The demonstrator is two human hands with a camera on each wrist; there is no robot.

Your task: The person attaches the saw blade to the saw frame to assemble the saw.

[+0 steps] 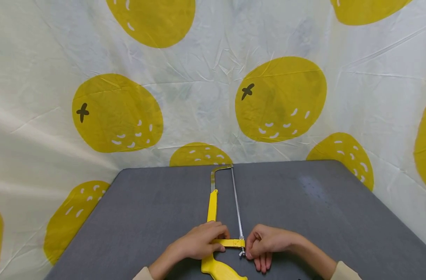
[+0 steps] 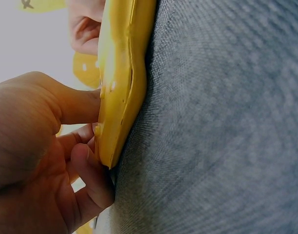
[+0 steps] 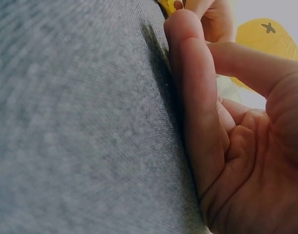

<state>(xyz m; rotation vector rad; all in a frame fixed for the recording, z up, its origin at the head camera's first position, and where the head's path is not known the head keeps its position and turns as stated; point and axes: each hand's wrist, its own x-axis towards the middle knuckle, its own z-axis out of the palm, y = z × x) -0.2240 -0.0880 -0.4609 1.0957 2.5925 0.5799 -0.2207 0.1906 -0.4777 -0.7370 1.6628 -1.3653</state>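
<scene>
A hacksaw (image 1: pixel 212 207) with a yellow frame and handle lies on the grey surface, its metal front bow pointing away from me. Its blade (image 1: pixel 236 204) runs along the right side. My left hand (image 1: pixel 200 240) grips the frame just ahead of the handle, thumb and fingers about the yellow crosspiece (image 1: pixel 230 243). In the left wrist view, these fingers hold the yellow frame (image 2: pixel 120 87) from the side. At the near end of the blade, my right hand (image 1: pixel 269 242) pinches the small wing nut (image 1: pixel 242 254) with curled fingers. The right wrist view hides that nut behind the fingers.
The grey padded table (image 1: pixel 156 202) extends around the saw, with a pale smudge (image 1: pixel 314 186) at the right. A white cloth (image 1: pixel 198 109) printed with yellow fruit hangs behind and along both sides.
</scene>
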